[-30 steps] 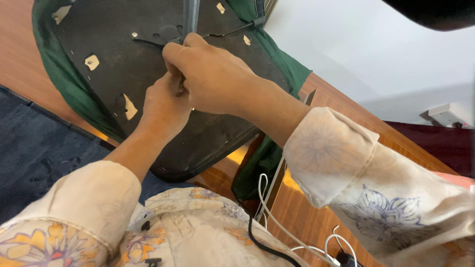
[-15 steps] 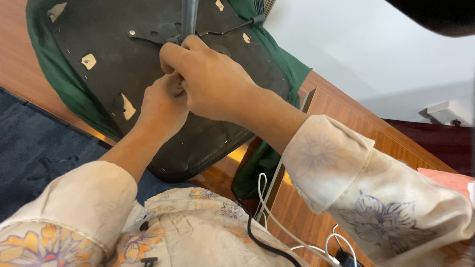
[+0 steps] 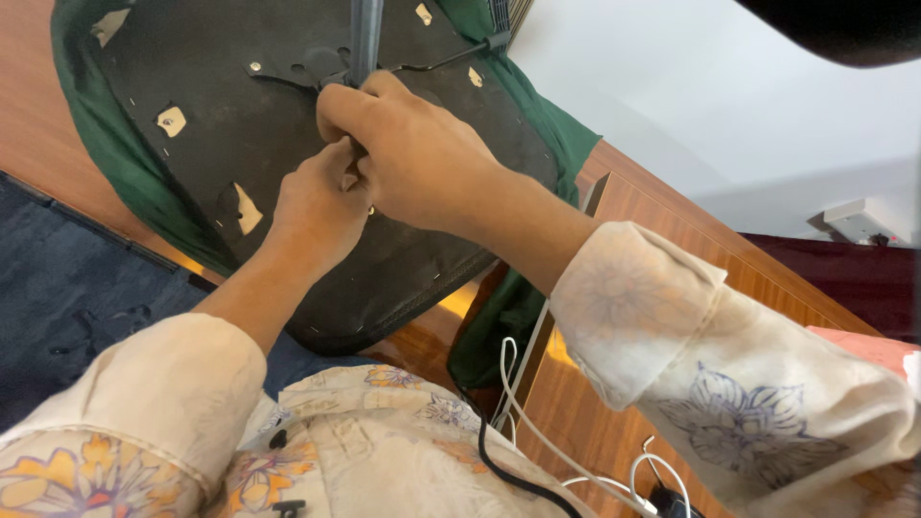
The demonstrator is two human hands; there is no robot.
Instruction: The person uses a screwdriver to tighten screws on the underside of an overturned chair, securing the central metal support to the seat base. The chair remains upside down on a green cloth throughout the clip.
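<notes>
Head view: upturned chair seat [image 3: 288, 192], black underside facing up, green fabric [image 3: 106, 163] wrapped round its edge. It lies tilted across the wooden tabletop [image 3: 662, 249], overhanging the tabletop's near-left edge toward the dark blue carpet [image 3: 67, 297].

Grey metal column [image 3: 365, 38] rises from the seat's middle and runs out the top of frame; long axis looks roughly square to the seat bottom, pointing up and away from the camera. A thin black lever [image 3: 451, 56] runs off toward the upper right.

Right hand [image 3: 413, 163]: fingers curled tight at the column base, grip closed, but what's inside it is hidden, can't tell. Left hand [image 3: 321, 206]: tucked under the right, touching it, fingers pinched at the same spot; contents also hidden. My read: the left steadies or feeds a small part while the right works on it, hence the stacked hands.

Torn patches in the black lining show pale wood [image 3: 173, 121]. Staples along the seat rim.

Near edge of the tabletop: white cables [image 3: 537, 432] and a black cable [image 3: 499, 470] trailing down. Floral sleeves on both arms.
</notes>
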